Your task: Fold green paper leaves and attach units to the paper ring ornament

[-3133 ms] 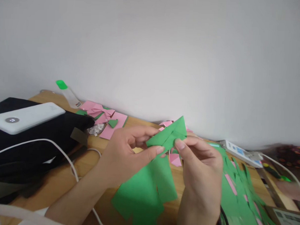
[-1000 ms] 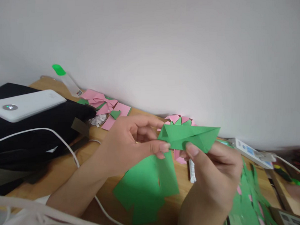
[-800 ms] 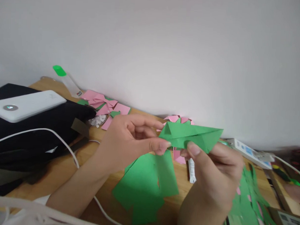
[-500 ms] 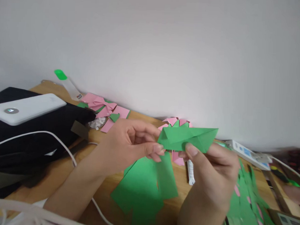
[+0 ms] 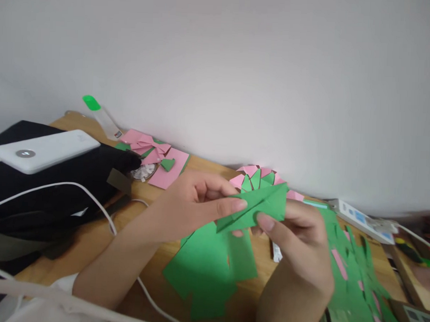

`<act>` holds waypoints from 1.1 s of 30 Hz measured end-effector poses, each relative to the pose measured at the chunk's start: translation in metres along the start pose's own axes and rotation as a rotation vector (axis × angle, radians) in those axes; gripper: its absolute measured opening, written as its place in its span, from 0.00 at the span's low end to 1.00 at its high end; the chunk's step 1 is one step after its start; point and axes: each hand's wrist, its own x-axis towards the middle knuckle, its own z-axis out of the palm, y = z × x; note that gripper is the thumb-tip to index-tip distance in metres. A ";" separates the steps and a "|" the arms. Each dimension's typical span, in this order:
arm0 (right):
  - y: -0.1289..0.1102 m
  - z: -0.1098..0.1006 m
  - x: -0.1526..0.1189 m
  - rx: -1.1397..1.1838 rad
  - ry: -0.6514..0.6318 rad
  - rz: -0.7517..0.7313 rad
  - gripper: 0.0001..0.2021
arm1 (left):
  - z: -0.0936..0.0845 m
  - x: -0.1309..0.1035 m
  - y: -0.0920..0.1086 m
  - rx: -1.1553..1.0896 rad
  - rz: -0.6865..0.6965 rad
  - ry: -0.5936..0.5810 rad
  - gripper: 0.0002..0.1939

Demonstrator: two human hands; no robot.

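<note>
A piece of folded green paper (image 5: 270, 206) is held up between both hands over the table. My left hand (image 5: 195, 205) pinches its left part, thumb on the near face and fingers behind. On the right, my right hand (image 5: 300, 240) grips it lower down, its thumb pressed near the bottom edge and the other fingers partly hidden behind. A diagonal fold line runs across the paper. Beneath the hands lie flat green paper sheets (image 5: 203, 269). Just behind the held piece sits a pink and green folded paper flower (image 5: 257, 178), partly covered by it.
At left, a white power bank (image 5: 47, 151) rests on a black bag (image 5: 103, 175), with a white cable (image 5: 71, 185) looping in front. Pink paper pieces (image 5: 168, 173) lie near the wall. A power strip (image 5: 362, 219) and green paper strips (image 5: 352, 281) are at right.
The folded green paper has turned, its left end now lower and a diagonal crease facing me. My left thumb has moved from its lower left corner onto its face.
</note>
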 end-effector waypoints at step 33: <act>0.002 0.011 0.002 -0.127 0.287 0.064 0.07 | 0.005 0.000 -0.005 0.732 0.403 0.161 0.08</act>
